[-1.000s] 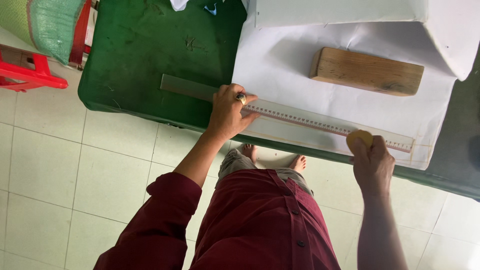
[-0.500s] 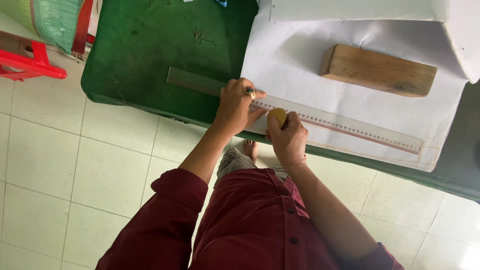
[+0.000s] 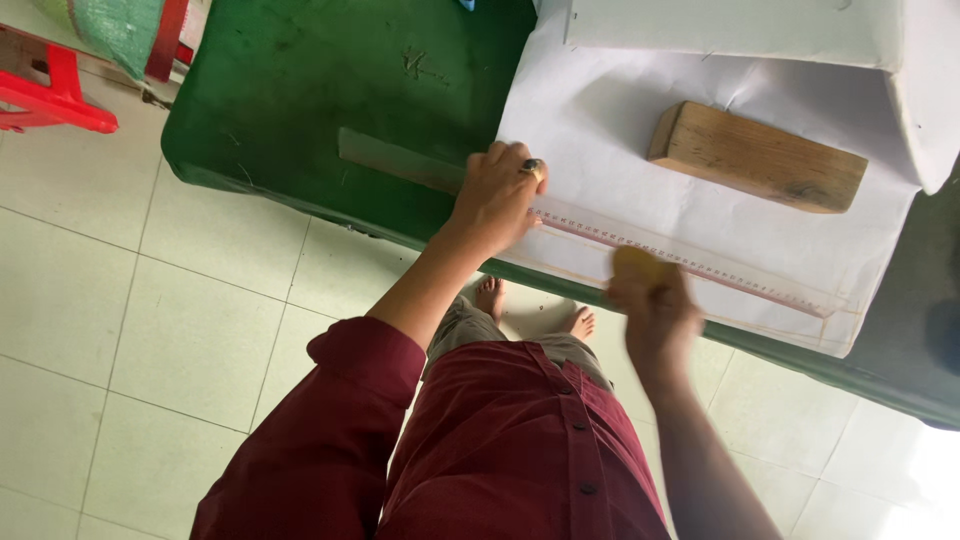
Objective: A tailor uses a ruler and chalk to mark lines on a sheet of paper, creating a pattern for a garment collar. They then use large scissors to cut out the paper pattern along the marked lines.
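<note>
Left hand [image 3: 497,200] flat and pressing down on the ruler [image 3: 640,242], pinning it across the white sheet [image 3: 640,120]; right hand [image 3: 655,305] closed round a yellow chalk [image 3: 640,264], just below the ruler's edge. Marking a line, by the look of it; calls for a steady ruler and chalk kept tight against it.

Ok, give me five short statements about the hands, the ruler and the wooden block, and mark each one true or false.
1. The left hand presses on the long ruler. True.
2. The right hand holds a yellow piece. True.
3. The wooden block lies on the floor. False: it lies on the white sheet.
4. The table is red. False: it is green.
5. The ruler lies between the block and the table's near edge. True.
</note>
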